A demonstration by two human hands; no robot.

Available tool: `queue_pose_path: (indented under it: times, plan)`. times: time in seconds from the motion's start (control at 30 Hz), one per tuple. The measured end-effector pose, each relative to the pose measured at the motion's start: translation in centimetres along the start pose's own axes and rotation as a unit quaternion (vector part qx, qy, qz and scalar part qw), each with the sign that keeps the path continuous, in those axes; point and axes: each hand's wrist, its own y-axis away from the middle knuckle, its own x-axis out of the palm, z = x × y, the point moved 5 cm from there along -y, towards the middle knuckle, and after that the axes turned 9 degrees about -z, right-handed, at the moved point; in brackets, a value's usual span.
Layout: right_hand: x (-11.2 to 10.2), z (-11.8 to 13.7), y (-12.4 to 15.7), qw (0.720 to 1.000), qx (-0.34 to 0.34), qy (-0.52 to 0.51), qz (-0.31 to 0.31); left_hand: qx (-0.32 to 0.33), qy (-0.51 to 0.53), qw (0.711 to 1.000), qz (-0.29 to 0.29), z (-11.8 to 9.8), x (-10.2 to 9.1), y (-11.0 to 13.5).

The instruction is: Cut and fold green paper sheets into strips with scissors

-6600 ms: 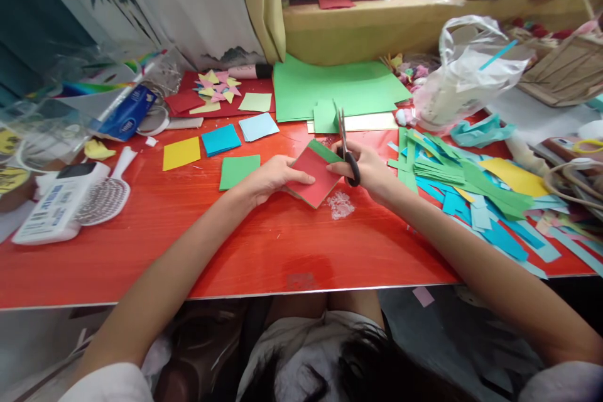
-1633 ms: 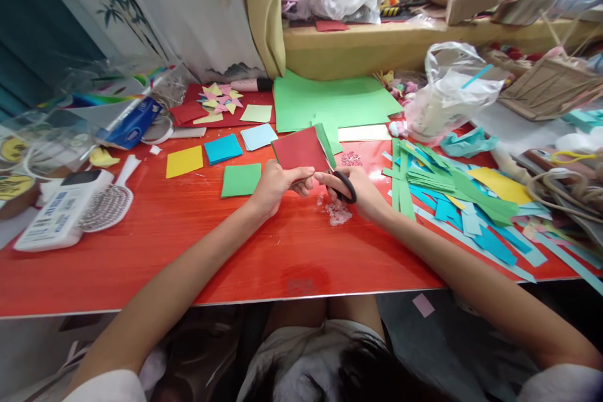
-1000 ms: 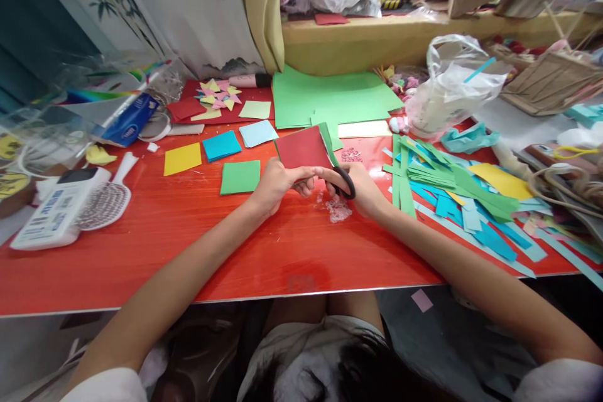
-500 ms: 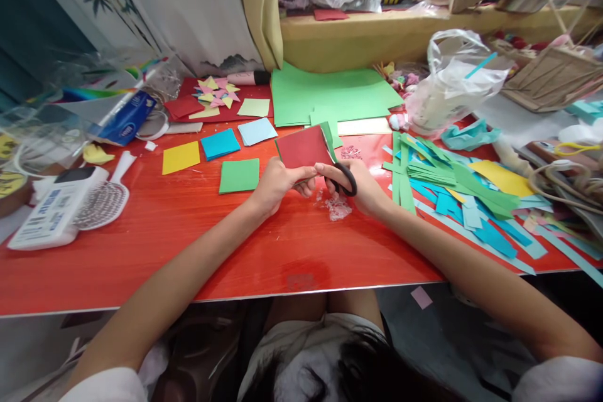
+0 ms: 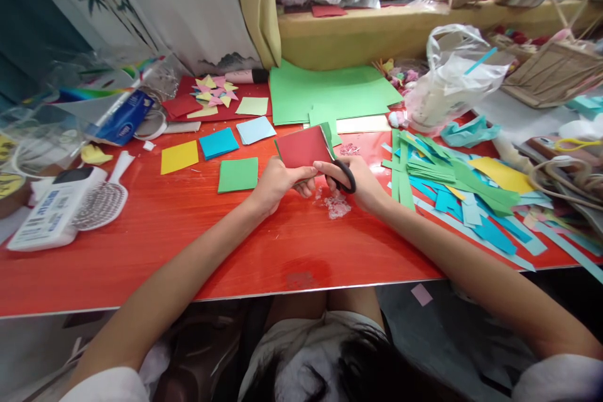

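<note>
Between thumb and fingers, my left hand [image 5: 281, 181] pinches the lower edge of a red sheet of paper [image 5: 304, 147], which has green paper showing along its right side. My right hand [image 5: 354, 177] is closed around the black handles of a pair of scissors [image 5: 348, 177]. The scissors' blades lie at the paper's right edge, partly hidden, so how far apart they are is unclear. Both hands nearly touch. Left of them lie a green paper square [image 5: 238, 175], a blue stack [image 5: 219, 143], a pale blue stack [image 5: 255, 130] and a yellow square [image 5: 179, 157].
Green and blue paper strips [image 5: 452, 179] pile up on the right. Large green sheets [image 5: 330, 91] lie at the back. A bagged cup [image 5: 436, 94] stands behind the strips. A hairbrush [image 5: 103, 201] and a white bottle [image 5: 56, 210] lie at left. Small clear bits [image 5: 338, 206] sit below the hands.
Almost nothing differs. The view has shifted very slightly, while both hands, the red paper and the scissors keep practically the same position.
</note>
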Motion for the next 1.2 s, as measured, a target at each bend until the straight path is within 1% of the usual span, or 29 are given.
queue_pose_path:
  times: [0.1,0.27,0.5,0.6,0.7,0.77,0.93,1.07,1.2]
  plan:
    - [0.2,-0.1,0.0,1.000,0.003,-0.016,0.001,-0.004,-0.009,1.000,-0.010,0.0,-0.1,0.0]
    - [0.5,-0.1,0.0,0.998,0.004,-0.034,0.045,0.000,-0.021,1.000,0.007,-0.1,0.2,0.0]
    - [0.3,-0.3,-0.1,0.999,-0.010,-0.046,-0.005,-0.009,-0.029,1.000,0.004,0.0,0.2,0.1]
    - [0.5,-0.3,-0.1,0.999,0.007,-0.045,0.019,-0.008,-0.023,1.000,0.004,0.1,0.2,0.1]
    - [0.7,-0.2,-0.1,0.997,0.019,-0.056,0.046,-0.007,-0.007,1.000,0.017,0.3,0.4,0.1]
    - [0.6,-0.2,-0.1,0.998,0.008,-0.058,0.038,-0.007,0.004,1.000,0.021,0.4,0.5,0.2]
    - [0.3,-0.8,-0.2,0.998,-0.034,-0.044,-0.005,-0.009,0.013,1.000,0.021,0.5,0.5,0.1]
    - [0.5,-1.1,0.0,0.998,-0.014,-0.050,-0.020,-0.024,0.009,1.000,0.011,0.8,0.3,0.0]
    - [0.6,-0.9,-0.1,0.998,-0.011,-0.067,-0.008,-0.036,0.006,0.999,0.008,0.7,0.0,-0.3]
